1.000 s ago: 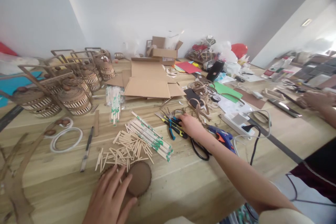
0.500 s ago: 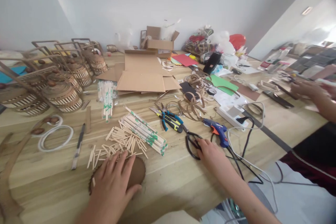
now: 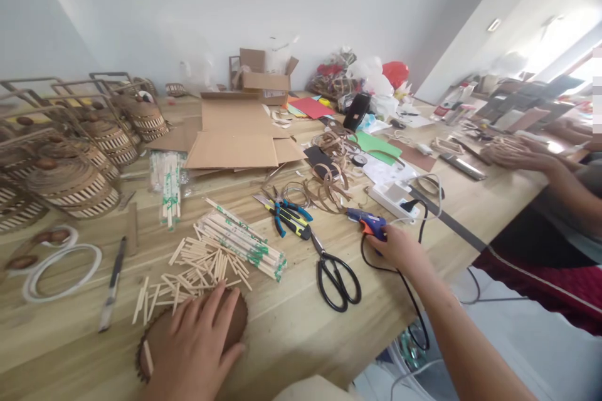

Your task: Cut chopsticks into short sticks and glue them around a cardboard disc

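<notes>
My left hand [image 3: 197, 338] lies with fingers spread over a round brown cardboard disc [image 3: 239, 316] with a notched edge. One short stick [image 3: 148, 356] rests on the disc by the wrist. My right hand [image 3: 399, 247] is wrapped round the handle of a blue hot glue gun [image 3: 369, 219], its nozzle pointing left. Black-handled scissors [image 3: 337, 282] lie between the two hands. Behind the disc are loose short wooden sticks [image 3: 211, 266] and wrapped chopsticks [image 3: 244, 241]. Blue-handled pliers [image 3: 286, 210] and a yellow-black cutter [image 3: 296, 223] lie behind the scissors.
Several woven lanterns [image 3: 75, 182] crowd the left side. A craft knife [image 3: 113, 285] and white rings [image 3: 61, 272] lie near them. Flattened cardboard [image 3: 235, 144] sits at the back. A white power strip [image 3: 395, 200] with cables is at right, and another person's hands [image 3: 512, 153] work beyond it.
My right hand has left the scissors, moved right and closed on the glue gun. My left hand stays on the disc. The view has shifted to the right.
</notes>
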A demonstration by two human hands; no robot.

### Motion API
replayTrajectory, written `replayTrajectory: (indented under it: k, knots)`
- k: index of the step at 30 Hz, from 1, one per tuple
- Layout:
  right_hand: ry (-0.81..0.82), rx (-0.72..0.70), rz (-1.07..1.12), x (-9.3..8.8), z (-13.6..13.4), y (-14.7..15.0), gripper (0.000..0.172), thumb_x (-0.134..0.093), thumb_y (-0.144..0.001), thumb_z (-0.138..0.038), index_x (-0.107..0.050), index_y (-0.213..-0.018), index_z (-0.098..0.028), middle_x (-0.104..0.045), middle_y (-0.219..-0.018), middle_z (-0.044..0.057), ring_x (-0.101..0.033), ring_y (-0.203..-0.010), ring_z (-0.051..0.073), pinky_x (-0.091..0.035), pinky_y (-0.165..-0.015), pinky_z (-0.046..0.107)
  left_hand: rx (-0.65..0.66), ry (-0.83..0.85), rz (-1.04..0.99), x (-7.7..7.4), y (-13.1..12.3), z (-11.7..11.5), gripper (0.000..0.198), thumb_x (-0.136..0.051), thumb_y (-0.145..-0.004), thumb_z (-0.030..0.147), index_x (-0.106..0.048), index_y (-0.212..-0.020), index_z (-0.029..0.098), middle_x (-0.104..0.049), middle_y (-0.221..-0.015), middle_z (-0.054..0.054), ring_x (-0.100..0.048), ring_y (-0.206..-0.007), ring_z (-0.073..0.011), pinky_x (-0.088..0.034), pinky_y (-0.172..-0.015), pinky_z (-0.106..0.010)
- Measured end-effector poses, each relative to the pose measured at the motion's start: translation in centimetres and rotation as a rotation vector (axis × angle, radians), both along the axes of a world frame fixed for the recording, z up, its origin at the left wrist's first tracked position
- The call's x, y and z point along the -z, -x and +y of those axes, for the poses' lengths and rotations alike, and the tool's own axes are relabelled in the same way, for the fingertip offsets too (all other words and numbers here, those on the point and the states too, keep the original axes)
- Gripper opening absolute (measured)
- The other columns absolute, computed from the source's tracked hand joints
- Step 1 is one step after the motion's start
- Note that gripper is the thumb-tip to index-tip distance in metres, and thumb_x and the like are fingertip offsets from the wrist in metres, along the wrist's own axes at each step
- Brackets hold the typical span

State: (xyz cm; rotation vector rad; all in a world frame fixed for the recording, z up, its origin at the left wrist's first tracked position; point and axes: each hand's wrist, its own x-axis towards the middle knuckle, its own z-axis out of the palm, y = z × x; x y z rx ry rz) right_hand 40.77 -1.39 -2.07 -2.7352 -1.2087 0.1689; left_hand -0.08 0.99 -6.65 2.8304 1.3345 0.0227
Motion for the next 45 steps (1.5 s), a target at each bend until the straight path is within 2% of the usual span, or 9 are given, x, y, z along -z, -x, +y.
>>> replayTrajectory:
  k: [3,11,14,16,21,27,34,40,45]
  knots:
    - [-0.093,0.044,0.075,-0.3,0.3,-1.2,0.016,-0.061,-0.068,-0.033,-0.054,-0.061,-0.021,-0.059,-0.060,0.005,-0.060,-0.067,0.026,-0.038,-0.058,0.032,0.022,-0.018,-0.012,0.1,0.2,0.0,0.057,-0.062,-0.077,0.034,-0.055,-0.132,0.025,-0.055,-0.138,-0.013,-0.058,-0.114,-0.0365,-0.043,-0.096,-0.055]
    - [-0.536,0.203,0.327,-3.7,-1.9,0.1,0.022,-0.052,-0.068,-0.044,-0.047,-0.074,-0.023,-0.056,-0.061,0.001,-0.057,-0.066,0.023,-0.044,-0.061,0.034,0.063,-0.097,-0.037,-0.5,-0.1,-0.5,0.053,-0.059,-0.080,0.036,-0.055,-0.132,0.026,-0.057,-0.135,-0.011,-0.060,-0.110,-0.0337,-0.043,-0.094,-0.051]
    - [-0.642,0.100,0.637,-4.7,-2.3,2.7,0.025,-0.055,-0.068,-0.046,-0.046,-0.071,-0.023,-0.051,-0.061,-0.002,-0.055,-0.061,0.017,-0.048,-0.060,0.031,0.043,-0.149,-0.108,-1.3,-0.2,-0.5,0.047,-0.056,-0.082,0.039,-0.058,-0.127,0.025,-0.060,-0.131,-0.011,-0.061,-0.107,-0.0340,-0.042,-0.094,-0.051]
    - [-0.709,0.017,1.126,-4.7,-2.6,5.2,0.024,-0.067,-0.063,-0.039,-0.051,-0.070,-0.023,-0.050,-0.060,-0.003,-0.053,-0.059,0.015,-0.050,-0.062,0.030,0.002,-0.188,-0.141,-2.2,0.3,-0.4,0.045,-0.053,-0.084,0.041,-0.059,-0.125,0.023,-0.060,-0.131,-0.012,-0.060,-0.106,-0.0350,-0.041,-0.094,-0.052]
    - [-0.447,-0.020,1.666,-1.6,-3.7,11.3,0.022,-0.077,-0.059,-0.030,-0.067,-0.076,-0.021,-0.066,-0.081,0.003,-0.064,-0.081,0.022,-0.053,-0.082,0.040,-0.231,-0.225,-0.055,-5.3,4.0,0.5,0.052,-0.045,-0.086,0.045,-0.055,-0.128,0.015,-0.057,-0.132,-0.017,-0.057,-0.109,-0.0397,-0.041,-0.093,-0.054]
    - [-0.373,0.086,1.549,2.1,-3.7,10.2,0.026,-0.079,-0.059,-0.031,-0.070,-0.083,-0.024,-0.072,-0.089,0.003,-0.067,-0.090,0.025,-0.051,-0.093,0.043,-0.572,-0.099,0.143,-6.0,8.6,1.5,0.046,-0.043,-0.091,0.037,-0.054,-0.127,0.011,-0.054,-0.135,-0.019,-0.058,-0.111,-0.0372,-0.044,-0.092,-0.050]
    - [-0.530,0.299,1.094,1.2,-1.7,6.5,0.025,-0.077,-0.046,-0.028,-0.068,-0.069,-0.030,-0.070,-0.074,0.002,-0.064,-0.072,0.023,-0.052,-0.051,0.028,-0.492,-0.165,-0.023,-4.7,7.3,0.1,0.044,-0.050,-0.090,0.043,-0.058,-0.120,0.012,-0.057,-0.131,-0.018,-0.049,-0.122,-0.0347,-0.038,-0.102,-0.048]
    - [-0.329,-0.002,1.191,1.2,-2.0,10.7,0.032,-0.080,-0.049,-0.039,-0.066,-0.074,-0.024,-0.067,-0.071,0.000,-0.061,-0.066,0.020,-0.050,-0.060,0.029,-0.522,0.011,-0.019,-4.4,3.6,-2.1,0.073,-0.069,-0.076,0.046,-0.044,-0.136,0.012,-0.057,-0.131,-0.019,-0.056,-0.111,-0.0375,-0.047,-0.088,-0.048]
    - [-0.229,-0.273,1.347,1.3,-0.6,13.4,0.017,-0.073,-0.065,-0.036,-0.067,-0.074,-0.023,-0.067,-0.074,0.002,-0.061,-0.072,0.021,-0.048,-0.069,0.032,-0.479,0.038,-0.088,-3.7,2.9,-2.1,0.066,-0.066,-0.077,0.029,-0.041,-0.136,0.010,-0.059,-0.126,-0.019,-0.057,-0.111,-0.0340,-0.046,-0.090,-0.046]
